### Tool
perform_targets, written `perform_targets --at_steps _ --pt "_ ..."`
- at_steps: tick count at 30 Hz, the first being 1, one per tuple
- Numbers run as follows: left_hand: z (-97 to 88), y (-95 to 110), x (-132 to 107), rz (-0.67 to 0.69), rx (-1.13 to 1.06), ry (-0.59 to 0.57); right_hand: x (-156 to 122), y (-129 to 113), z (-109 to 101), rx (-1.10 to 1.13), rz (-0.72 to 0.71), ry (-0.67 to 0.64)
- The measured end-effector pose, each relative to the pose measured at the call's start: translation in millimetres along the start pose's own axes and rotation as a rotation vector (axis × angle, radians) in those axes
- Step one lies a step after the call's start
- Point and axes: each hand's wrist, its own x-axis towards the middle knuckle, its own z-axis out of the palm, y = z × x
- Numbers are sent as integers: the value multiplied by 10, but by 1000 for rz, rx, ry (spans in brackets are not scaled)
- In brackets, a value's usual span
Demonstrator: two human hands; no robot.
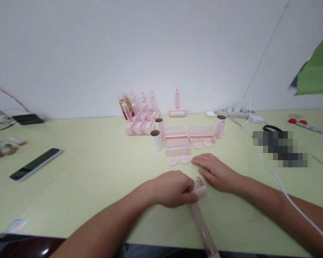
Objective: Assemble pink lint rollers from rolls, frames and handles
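My left hand (pixel 174 188) is closed round the head end of a pink lint-roller handle (pixel 203 229), whose translucent shaft runs toward the table's near edge. The handle's pink bracket (pixel 201 184) sticks out between my hands. My right hand (pixel 214 170) lies flat on the table beside it, fingers stretched toward two pink discs (pixel 179 160). Beyond the discs stand pink translucent cases (pixel 177 145) and white paper rolls (pixel 156 139).
A row of assembled pink rollers (pixel 141 118) stands by the wall, with one upright roller (pixel 177 105) beside it. A phone (pixel 36 163) lies at the left. A power strip (pixel 238 114), white cables (pixel 293 204) and red scissors (pixel 305 125) are at the right.
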Motion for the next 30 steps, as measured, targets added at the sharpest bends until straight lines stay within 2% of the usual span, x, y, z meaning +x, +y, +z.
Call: perform_targets --at_steps 3,6,8,11,13,14,16,18,20,26,28,30 --pt "-39 -78 4 -10 -88 48 6 -30 -9 153 142 133" --pt "-89 -164 11 -103 -177 181 -9 -101 -41 367 305 223" --pt "-98 -196 25 -159 -196 296 -35 -175 -69 517 349 147" --pt "-74 -204 50 -221 -223 481 -77 -297 -110 650 316 -133" --pt "-60 -196 60 -246 -342 566 -90 -355 -138 658 270 -249" --pt "-60 -192 63 -252 -448 587 -89 -373 -155 649 242 -259" --pt "-78 -192 63 -246 -720 598 -79 -384 -195 626 177 -198" --pt "-110 -197 56 -215 -986 556 -66 -375 -239 596 106 -132" --pt "-132 -199 40 -169 -1157 444 -64 -361 -271 554 38 -91" --pt "-23 -193 -1 49 -1382 -94 -94 -343 -236 501 -127 -106" --pt "34 -217 18 149 -1471 -209 -93 -339 -212 516 -161 -111" --pt "79 -250 50 220 -1548 -276 -89 -330 -204 499 -187 -95"
